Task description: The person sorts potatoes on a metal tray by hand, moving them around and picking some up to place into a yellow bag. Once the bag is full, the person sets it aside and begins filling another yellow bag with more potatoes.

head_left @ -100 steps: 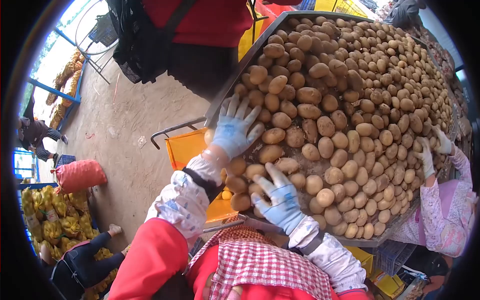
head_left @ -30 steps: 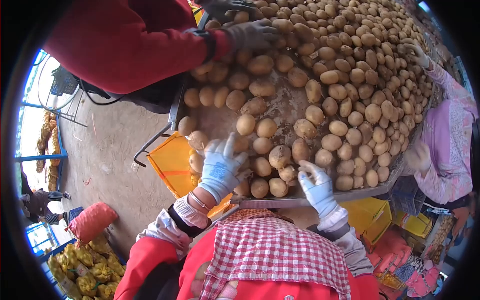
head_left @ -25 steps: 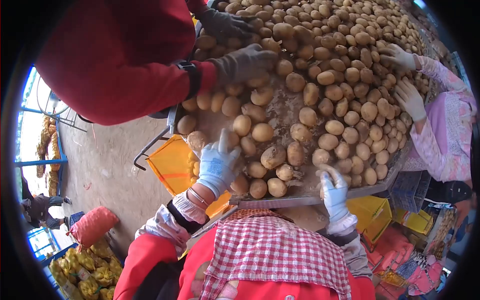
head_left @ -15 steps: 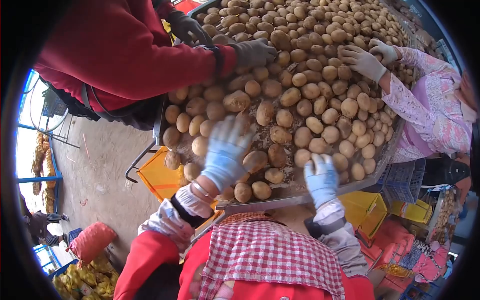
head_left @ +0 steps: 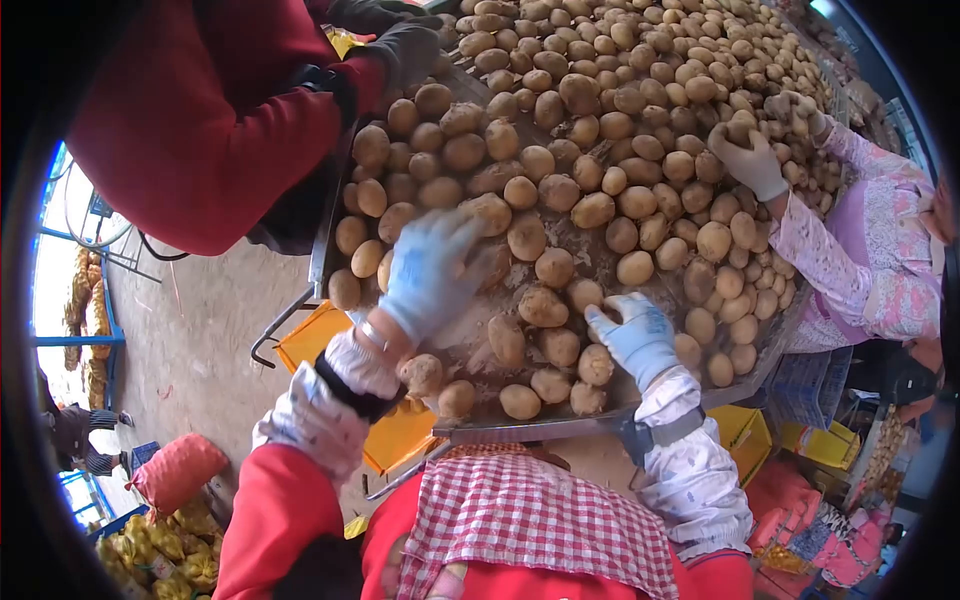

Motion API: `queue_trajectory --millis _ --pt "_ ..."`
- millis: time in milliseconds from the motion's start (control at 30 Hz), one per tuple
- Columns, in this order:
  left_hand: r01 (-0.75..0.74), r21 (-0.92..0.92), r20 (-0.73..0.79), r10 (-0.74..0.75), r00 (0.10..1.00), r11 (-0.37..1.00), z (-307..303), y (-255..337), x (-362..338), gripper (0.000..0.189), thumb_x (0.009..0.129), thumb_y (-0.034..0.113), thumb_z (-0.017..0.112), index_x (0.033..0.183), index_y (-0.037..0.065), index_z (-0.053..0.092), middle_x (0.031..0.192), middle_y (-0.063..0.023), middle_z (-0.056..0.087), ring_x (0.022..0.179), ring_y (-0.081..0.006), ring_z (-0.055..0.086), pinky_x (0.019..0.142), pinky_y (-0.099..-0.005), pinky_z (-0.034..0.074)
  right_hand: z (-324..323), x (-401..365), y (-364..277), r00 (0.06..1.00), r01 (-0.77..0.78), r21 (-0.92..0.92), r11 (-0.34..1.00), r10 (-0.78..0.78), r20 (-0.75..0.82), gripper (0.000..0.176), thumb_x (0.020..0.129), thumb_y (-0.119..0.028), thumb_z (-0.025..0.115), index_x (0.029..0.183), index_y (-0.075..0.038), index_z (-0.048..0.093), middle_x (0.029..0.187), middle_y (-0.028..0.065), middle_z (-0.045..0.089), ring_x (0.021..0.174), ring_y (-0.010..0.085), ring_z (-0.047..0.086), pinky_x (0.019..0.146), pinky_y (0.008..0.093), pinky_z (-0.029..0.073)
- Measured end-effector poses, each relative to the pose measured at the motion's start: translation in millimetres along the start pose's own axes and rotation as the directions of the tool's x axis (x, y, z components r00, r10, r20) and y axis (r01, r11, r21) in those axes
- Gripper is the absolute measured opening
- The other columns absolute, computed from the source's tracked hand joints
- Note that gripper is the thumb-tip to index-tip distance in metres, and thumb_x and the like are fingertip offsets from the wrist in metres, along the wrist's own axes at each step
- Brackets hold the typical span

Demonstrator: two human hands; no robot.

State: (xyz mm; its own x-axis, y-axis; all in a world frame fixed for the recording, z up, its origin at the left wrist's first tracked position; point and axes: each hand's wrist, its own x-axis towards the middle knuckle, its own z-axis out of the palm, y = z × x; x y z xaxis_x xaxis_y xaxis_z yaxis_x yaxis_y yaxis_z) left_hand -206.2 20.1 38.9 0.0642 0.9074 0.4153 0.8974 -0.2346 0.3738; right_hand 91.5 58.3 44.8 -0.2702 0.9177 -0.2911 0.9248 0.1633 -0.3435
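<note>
Many brown potatoes lie on a metal-edged sorting table before me. My left hand, in a pale blue and white glove, is over the table's left part beside several potatoes. Its fingers look stretched out with the thumb apart, though motion blurs them; no held potato shows. My right hand, gloved alike, rests low among potatoes near the front edge. Thumb and fingers are apart, close to a potato on its left, and nothing shows in its grasp.
A co-worker in a red sleeve stands at the left, dark gloves on the table. Another person's gloved hand handles potatoes at the right. Yellow crates sit below the table edge. A red sack lies on the floor.
Potatoes near the front left have shifted, baring more of the surface. My right hand has moved slightly up, my left slightly left. The red-sleeved person's arm has drawn back; the other person's hands have moved.
</note>
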Motion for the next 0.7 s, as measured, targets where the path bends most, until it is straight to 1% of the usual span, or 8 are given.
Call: queue_trajectory --millis 100,167,300,333,367,433,633,700 --pt "0.148 0.203 -0.099 -0.13 0.987 0.968 41 -40 40 0.052 0.089 0.04 0.058 0.133 0.013 0.056 0.143 -0.0189 0.045 0.133 -0.0404 0.038 0.109 -0.0528 0.029 12 -2 -1 0.971 0.131 0.386 0.913 -0.039 -0.236 0.03 0.088 -0.031 0.068 0.104 -0.006 0.07 0.103 0.0169 0.068 0.097 0.0323 0.066 0.086 0.0388 0.051" --pt "0.123 0.291 -0.008 -0.126 0.992 0.949 50 -58 38 0.053 0.089 0.043 0.056 0.133 0.013 0.056 0.145 -0.019 0.043 0.135 -0.0403 0.035 0.112 -0.0532 0.026 9 1 14 0.938 0.033 0.341 0.939 0.089 -0.335 0.027 0.09 -0.027 0.066 0.105 -0.005 0.07 0.102 0.0161 0.069 0.094 0.0284 0.066 0.085 0.0374 0.052" --pt "0.029 0.239 0.186 -0.075 0.98 0.971 35 -56 6 0.057 0.091 0.049 0.05 0.135 0.013 0.057 0.148 -0.0202 0.04 0.137 -0.0408 0.033 0.114 -0.0534 0.022 8 -13 15 0.985 -0.091 0.307 0.947 0.132 -0.115 0.057 0.086 -0.039 0.07 0.134 -0.01 0.055 0.1 0.014 0.07 0.09 0.0221 0.066 0.085 0.0352 0.052" --pt "0.005 0.221 0.139 -0.037 0.99 0.975 25 -49 -5 0.052 0.09 0.045 0.053 0.128 0.01 0.061 0.145 -0.0215 0.041 0.136 -0.0409 0.035 0.114 -0.053 0.023 3 -14 6 0.963 -0.25 0.212 0.945 0.221 0.153 0.073 0.082 -0.049 0.071 0.141 -0.014 0.048 0.107 0.0173 0.069 0.092 0.0267 0.068 0.086 0.0377 0.052" --pt "0.007 0.222 0.138 -0.039 0.99 0.975 14 -42 -19 0.052 0.09 0.045 0.053 0.128 0.01 0.061 0.145 -0.0215 0.041 0.136 -0.0409 0.035 0.114 -0.053 0.023 30 -19 16 0.999 0.043 0.082 0.996 -0.041 -0.025 0.074 0.081 -0.053 0.069 0.142 -0.016 0.047 0.11 0.0203 0.068 0.096 0.0333 0.067 0.088 0.0422 0.051" --pt "0.018 0.161 0.288 -0.065 0.955 0.987 -7 -29 -50 0.041 0.088 0.039 0.056 0.118 0.013 0.065 0.147 -0.0224 0.038 0.135 -0.0439 0.035 0.114 -0.0556 0.022 11 -23 -38 0.963 -0.138 -0.072 0.988 0.151 0.222 0.076 0.082 -0.052 0.068 0.145 -0.018 0.042 0.113 0.0218 0.066 0.104 0.0375 0.064 0.09 0.046 0.05" --pt "0.211 0.009 0.387 -0.198 0.9 0.977 -67 -16 -100 0.027 0.083 0.03 0.065 0.1 0.009 0.07 0.132 -0.02 0.053 0.12 -0.0391 0.051 0.101 -0.0481 0.041 42 -30 -67 0.945 0.156 0.151 0.976 -0.192 0.264 0.072 0.084 -0.046 0.067 0.145 -0.018 0.04 0.104 0.021 0.068 0.099 0.0368 0.066 0.086 0.0437 0.051" --pt "0.665 0.099 0.644 -0.557 0.524 0.74 -80 -23 -82 0.02 0.084 0.022 0.065 0.101 0.013 0.072 0.124 -0.0167 0.061 0.106 -0.0363 0.062 0.09 -0.0429 0.051 26 -23 -86 0.901 0.005 0.256 0.967 -0.115 0.418 0.057 0.086 -0.039 0.067 0.136 -0.016 0.052 0.098 0.0198 0.069 0.094 0.0339 0.068 0.081 0.0405 0.053"
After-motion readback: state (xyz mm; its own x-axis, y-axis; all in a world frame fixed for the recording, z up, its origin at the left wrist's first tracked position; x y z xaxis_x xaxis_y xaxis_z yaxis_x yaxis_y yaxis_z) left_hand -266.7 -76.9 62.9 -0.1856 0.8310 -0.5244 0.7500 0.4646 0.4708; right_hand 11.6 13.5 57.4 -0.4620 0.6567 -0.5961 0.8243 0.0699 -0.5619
